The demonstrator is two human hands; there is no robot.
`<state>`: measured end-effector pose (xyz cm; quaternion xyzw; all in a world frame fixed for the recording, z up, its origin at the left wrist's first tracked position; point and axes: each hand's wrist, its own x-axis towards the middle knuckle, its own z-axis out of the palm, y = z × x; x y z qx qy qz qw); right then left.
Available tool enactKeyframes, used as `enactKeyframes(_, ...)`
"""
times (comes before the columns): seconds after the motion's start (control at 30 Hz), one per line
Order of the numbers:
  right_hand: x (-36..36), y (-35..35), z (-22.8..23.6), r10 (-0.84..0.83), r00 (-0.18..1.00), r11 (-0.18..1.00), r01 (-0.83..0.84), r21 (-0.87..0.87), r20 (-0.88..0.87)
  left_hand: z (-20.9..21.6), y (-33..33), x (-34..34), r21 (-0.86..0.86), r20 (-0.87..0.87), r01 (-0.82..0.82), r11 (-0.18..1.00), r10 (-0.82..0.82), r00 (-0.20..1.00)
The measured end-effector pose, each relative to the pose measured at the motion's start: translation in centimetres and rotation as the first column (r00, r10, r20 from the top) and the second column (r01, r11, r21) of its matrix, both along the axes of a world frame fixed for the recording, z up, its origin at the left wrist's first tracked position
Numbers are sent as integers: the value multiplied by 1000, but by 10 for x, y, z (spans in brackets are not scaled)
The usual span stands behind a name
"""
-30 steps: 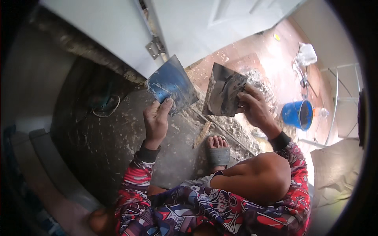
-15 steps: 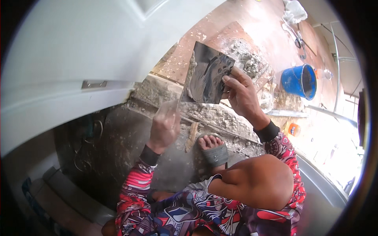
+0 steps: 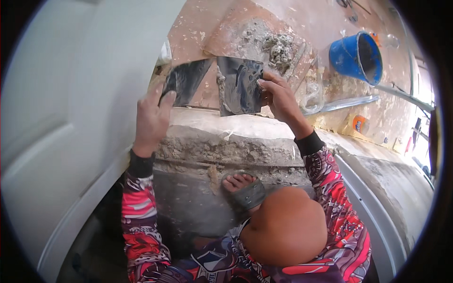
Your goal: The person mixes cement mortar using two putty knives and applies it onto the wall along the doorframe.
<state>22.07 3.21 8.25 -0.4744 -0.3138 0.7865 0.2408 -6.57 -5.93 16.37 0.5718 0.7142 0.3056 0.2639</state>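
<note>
My left hand (image 3: 153, 115) grips the lower left corner of a dark, glossy tile piece (image 3: 188, 80) with a slanted right edge. My right hand (image 3: 281, 96) holds a second, squarer dark tile (image 3: 241, 85) by its right edge, thumb on its face. Grey mortar crusts the left edge of that tile, and its shiny face looks streaked. Both pieces are held up side by side in front of me, their upper corners close together. Below them lies a rough step (image 3: 236, 146) with a pale, smooth top and a broken cement front.
A white door (image 3: 71, 94) stands close on my left. Beyond the tiles, a heap of wet mortar (image 3: 278, 49) lies on a board. To the right are a blue bucket (image 3: 347, 56), a metal strip (image 3: 347, 104) and an orange-labelled bottle (image 3: 356, 125). My sandalled foot (image 3: 245, 188) rests below the step.
My left hand has moved left and forward; its tile piece now shows its dark face. The right hand's tile has turned more upright. The whole view has shifted, with the door nearer my left arm.
</note>
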Motion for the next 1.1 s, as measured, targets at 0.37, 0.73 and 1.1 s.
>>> enactKeyframes(0.37, 9, 30, 12, 86, 994, 994, -81, 74, -67, -7, 31, -9, -185, -56, 282, 942, -296, 954)
enactKeyframes(0.73, 5, 47, 37, 172, 976, 972, -190, 138, 134, -18, -11, 29, -350, 397, 296, 888, -146, 906)
enactKeyframes(1.1, -13, 61, -19, 255, 934, 966, -255, 33, -249, -23, -154, -2, -88, 956, -295, 952, 164, 244)
